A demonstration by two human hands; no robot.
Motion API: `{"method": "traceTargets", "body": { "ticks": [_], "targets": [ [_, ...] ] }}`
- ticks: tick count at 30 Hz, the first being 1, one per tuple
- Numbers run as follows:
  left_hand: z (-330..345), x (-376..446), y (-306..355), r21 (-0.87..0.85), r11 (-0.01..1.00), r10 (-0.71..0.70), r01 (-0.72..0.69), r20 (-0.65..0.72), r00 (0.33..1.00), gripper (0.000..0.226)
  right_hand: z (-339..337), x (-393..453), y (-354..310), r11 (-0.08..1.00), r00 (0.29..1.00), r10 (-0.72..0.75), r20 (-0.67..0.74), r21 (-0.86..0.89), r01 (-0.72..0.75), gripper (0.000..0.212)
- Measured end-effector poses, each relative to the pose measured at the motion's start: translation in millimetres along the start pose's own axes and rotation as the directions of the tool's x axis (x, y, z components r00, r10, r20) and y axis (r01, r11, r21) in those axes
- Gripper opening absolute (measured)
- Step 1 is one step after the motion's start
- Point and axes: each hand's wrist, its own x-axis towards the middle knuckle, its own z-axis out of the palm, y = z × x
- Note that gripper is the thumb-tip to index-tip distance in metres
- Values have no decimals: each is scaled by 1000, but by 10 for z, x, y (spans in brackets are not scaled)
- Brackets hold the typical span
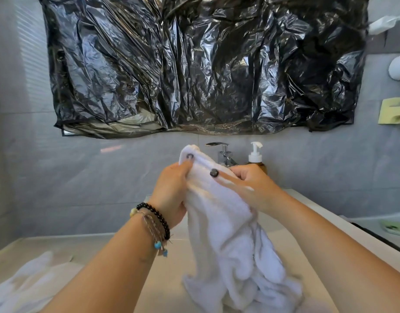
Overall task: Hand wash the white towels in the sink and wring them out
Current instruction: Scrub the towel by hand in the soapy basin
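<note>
Towel in hand [226,224]: lifted over the sink [291,240], lower end bunched in the basin.
Left hand [171,195]: clenched on its upper left edge.
Right hand [251,188]: clamped on the upper right.
Second towel [29,283]: on the counter's near left corner.
Progress: likely mid-wash; wringing apparently still ahead.

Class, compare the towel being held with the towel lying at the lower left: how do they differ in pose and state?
The held towel hangs upright, bunched between the left hand and right hand; the lower-left towel lies spread flat, untouched. The held towel sits centre frame; the other lies beside the left forearm. Both are white.
</note>
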Motion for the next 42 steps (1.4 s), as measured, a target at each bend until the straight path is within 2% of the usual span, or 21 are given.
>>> {"method": "traceTargets", "body": {
  "ticks": [3, 6, 7, 10, 11, 14, 16, 18, 20, 22, 23, 25, 28, 30, 33, 34, 35, 37, 38, 40, 42],
  "targets": [
    [-78, 25, 115, -165, 986, -2, -20, -135, 991, 23, -91, -11, -12, 989, 975, 148, 166, -44, -143, 62],
    [-235, 50, 218, -322, 940, 57, -116, -187, 981, 19, -129, -4, 5, 988, 975, 153, 159, -39, -149, 71],
    [-264, 53, 213, -282, 952, 72, -121, -176, 982, 19, -122, -13, 6, 990, 982, 141, 126, 6, -143, 64],
    [-197, 77, 65, -10, 994, 112, -113, -90, 990, 13, -57, 0, 9, 990, 992, 123, -31, 72, -121, 16],
    [-148, 85, -14, 92, 988, 126, -121, -50, 991, 12, -43, 15, 10, 989, 986, 123, -108, 96, -113, 13],
    [-27, 130, -198, 403, 909, 130, -106, -33, 991, 16, 9, 40, -44, 997, 942, 72, -329, 45, -60, 35],
    [41, 97, -248, 476, 872, 142, -110, -33, 989, 18, 152, 11, -99, 996, 919, -27, -394, -85, -7, 47],
    [135, 63, -293, 443, 884, 148, -153, 45, 988, 28, 375, -61, -184, 969, 891, -180, -418, -231, 87, 50],
    [237, -24, -302, 251, 961, 101, -117, 76, 992, 26, 516, -104, -240, 949, 858, -254, -446, -288, 131, 48],
    [298, -42, -307, 64, 998, 2, -10, 121, 993, 18, 450, -62, -285, 975, 862, -137, -487, -221, 30, 52],
    [306, -25, -324, 44, 999, -22, 16, 142, 990, 20, 383, -29, -281, 983, 871, -51, -489, -180, -44, 52],
    [327, 26, -343, 83, 996, 12, -23, 132, 991, 26, 286, 17, -224, 958, 885, 43, -463, -231, -168, 47],
    [382, 96, -350, 187, 978, 92, -89, -8, 996, 46, 256, -1, -159, 919, 879, -1, -477, -347, -187, 32],
    [424, 74, -335, 199, 973, 144, -119, -115, 983, 38, 262, -88, -214, 924, 861, 0, -508, -330, -195, 28],
    [332, 1, -351, 201, 964, 210, -175, -172, 963, 33, 454, -301, -365, 885, 864, -138, -485, -452, -112, 27],
    [289, -19, -341, 199, 963, 215, -182, -158, 964, 29, 554, -378, -410, 896, 867, -183, -463, -441, -47, 24],
    [246, -52, -346, 278, 946, 218, -169, -155, 964, 29, 627, -442, -456, 920, 869, -198, -453, -392, 5, 22],
    [239, -177, -332, 298, 949, 147, -102, -134, 980, 32, 639, -415, -389, 950, 887, -97, -451, -308, -52, 28],
    [229, -251, -344, 191, 980, 78, -54, -118, 990, 33, 604, -361, -312, 942, 906, -11, -423, -308, -132, 30],
    [234, -419, -398, 177, 982, 82, -65, -92, 992, 40, 534, -326, -264, 912, 909, 160, -386, -295, -286, 38],
    [155, -512, -495, 146, 986, 103, -79, -160, 982, 43, 602, -427, -330, 909, 892, 219, -396, -248, -334, 41]
  ]
}}
